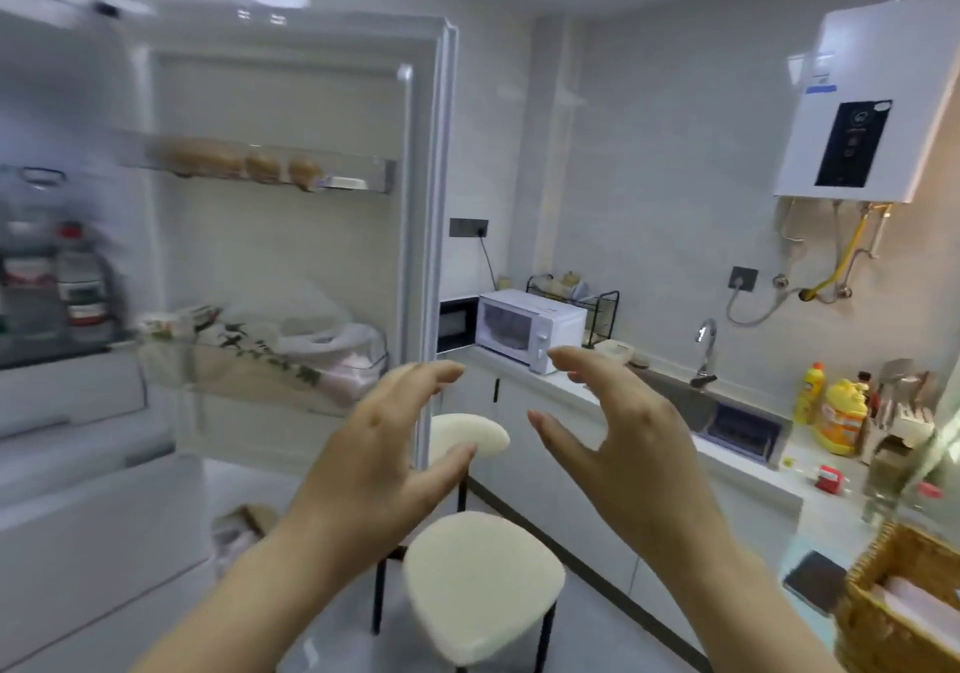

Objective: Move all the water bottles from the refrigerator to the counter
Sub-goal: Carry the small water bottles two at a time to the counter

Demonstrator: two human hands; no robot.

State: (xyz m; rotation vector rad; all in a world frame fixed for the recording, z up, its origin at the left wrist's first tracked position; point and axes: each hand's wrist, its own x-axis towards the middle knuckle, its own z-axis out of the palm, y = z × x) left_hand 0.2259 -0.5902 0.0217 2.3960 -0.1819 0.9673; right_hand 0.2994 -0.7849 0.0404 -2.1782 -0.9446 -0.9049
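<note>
The refrigerator (78, 412) stands open at the left, its door (291, 235) swung out toward me. On a blurred inner shelf at the far left stand bottles (78, 282) with red caps and labels. My left hand (384, 459) and my right hand (618, 428) hang in mid-air before me, both with fingers spread and holding nothing. The white counter (748, 469) runs along the right wall. On its near end a clear bottle (888, 475) with a red cap shows, blurred.
Two cream stools (483, 584) stand on the floor below my hands. On the counter sit a white microwave (530, 329), a sink (680, 397) with a tap, yellow detergent bottles (841, 412) and a wicker basket (904, 599). A water heater (872, 111) hangs on the wall.
</note>
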